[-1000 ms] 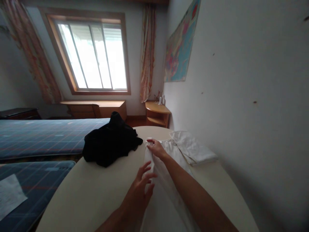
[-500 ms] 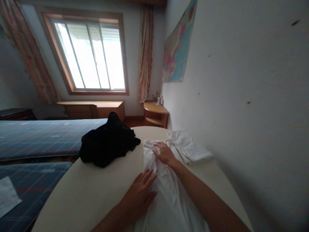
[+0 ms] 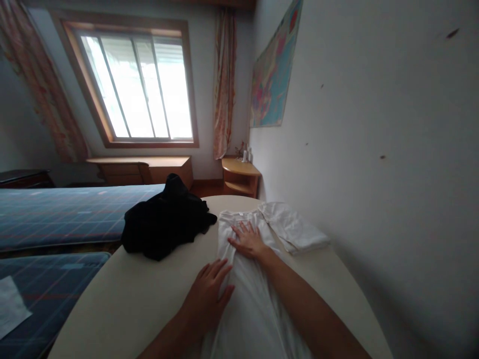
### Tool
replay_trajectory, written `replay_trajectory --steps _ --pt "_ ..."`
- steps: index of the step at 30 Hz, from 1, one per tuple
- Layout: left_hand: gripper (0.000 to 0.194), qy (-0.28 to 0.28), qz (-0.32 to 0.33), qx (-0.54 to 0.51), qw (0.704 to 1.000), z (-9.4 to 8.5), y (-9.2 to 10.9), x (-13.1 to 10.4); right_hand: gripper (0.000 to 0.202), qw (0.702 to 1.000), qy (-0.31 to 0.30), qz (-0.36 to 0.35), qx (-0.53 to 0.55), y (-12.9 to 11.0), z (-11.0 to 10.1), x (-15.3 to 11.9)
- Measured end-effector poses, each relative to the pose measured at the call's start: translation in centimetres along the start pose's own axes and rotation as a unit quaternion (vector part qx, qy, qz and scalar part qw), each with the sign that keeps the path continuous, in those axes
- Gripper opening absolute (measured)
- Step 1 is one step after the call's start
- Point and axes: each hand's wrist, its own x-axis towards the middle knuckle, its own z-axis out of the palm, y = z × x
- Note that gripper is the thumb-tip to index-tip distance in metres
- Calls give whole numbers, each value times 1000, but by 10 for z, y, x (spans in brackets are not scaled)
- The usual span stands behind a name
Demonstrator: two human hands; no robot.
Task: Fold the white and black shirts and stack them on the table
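Note:
A white garment (image 3: 249, 304) lies lengthwise on the round cream table (image 3: 123, 304), its gathered, waistband-like edge at the far end. My right hand (image 3: 247, 242) rests flat on it just below that edge, fingers spread. Along the garment's left side is my left hand (image 3: 210, 289), fingers stretched out and thumb apart, at the cloth's edge. Neither hand grips the fabric. Beyond my right forearm, a folded white cloth (image 3: 299, 232) sits against the garment's upper right side. The near end of the garment runs out of view at the bottom.
A crumpled black cloth (image 3: 168, 222) lies at the table's far left. The white wall (image 3: 411, 224) stands close on the right. Plaid mattresses (image 3: 75, 214) are to the left, one with a white sheet (image 3: 11, 306) on it. A corner shelf (image 3: 241, 167) stands beyond the table.
My right hand has drawn slightly toward me and left, flattening on the cloth and uncovering the far edge. My left hand has shifted a little left toward the garment's side.

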Motion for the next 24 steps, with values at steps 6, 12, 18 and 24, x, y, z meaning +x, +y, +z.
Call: replay_trajectory --steps 6,12,18,24 --pt "25 -28 -96 18 995 -22 11 0 70 999 28 20 -9 -1 -1 31" --pt "23 -132 -183 32 974 -35 14 -3 61 998 60 20 -21 -7 -2 31" --pt "23 -177 -195 41 964 -42 11 -13 48 992 120 -5 -44 -25 -7 -28" --pt "25 -114 -186 -55 974 -48 -1 -16 29 977 42 -206 32 -58 -16 -139"
